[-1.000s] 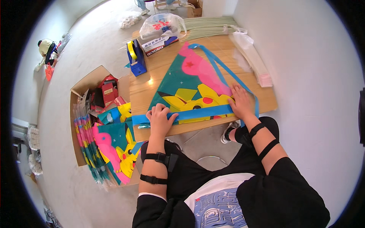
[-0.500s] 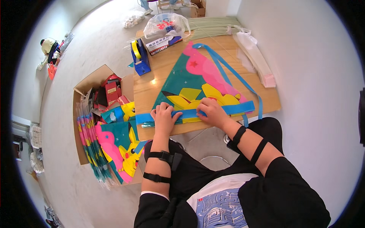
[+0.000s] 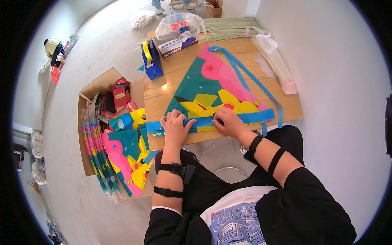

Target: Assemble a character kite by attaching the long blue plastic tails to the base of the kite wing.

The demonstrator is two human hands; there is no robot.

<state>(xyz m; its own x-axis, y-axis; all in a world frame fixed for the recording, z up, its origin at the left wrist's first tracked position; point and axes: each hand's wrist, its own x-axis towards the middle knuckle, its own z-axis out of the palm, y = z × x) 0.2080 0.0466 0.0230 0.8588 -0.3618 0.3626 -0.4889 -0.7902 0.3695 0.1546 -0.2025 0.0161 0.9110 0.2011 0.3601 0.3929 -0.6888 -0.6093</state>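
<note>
A triangular kite (image 3: 204,87) in teal, pink and yellow lies flat on a wooden table (image 3: 171,79). A blue strip (image 3: 253,117) runs along its near edge. My left hand (image 3: 174,126) presses on the left part of that strip, fingers curled over it. My right hand (image 3: 228,121) rests on the strip near its middle, fingers flat and pinching at it. Blue ribbon tails (image 3: 241,69) loop from the kite's top down the right side.
A blue tape dispenser (image 3: 152,59) with a yellow roll stands at the table's far left. A plastic bag (image 3: 179,25) and a bundle of thin rods (image 3: 228,29) lie beyond. Left of the table sit a cardboard box (image 3: 98,87) and stacked kites (image 3: 122,155). A person crouches far off (image 3: 53,47).
My right hand has slid left along the blue strip, from the kite's right corner toward the middle. My left hand has stayed near the left end.
</note>
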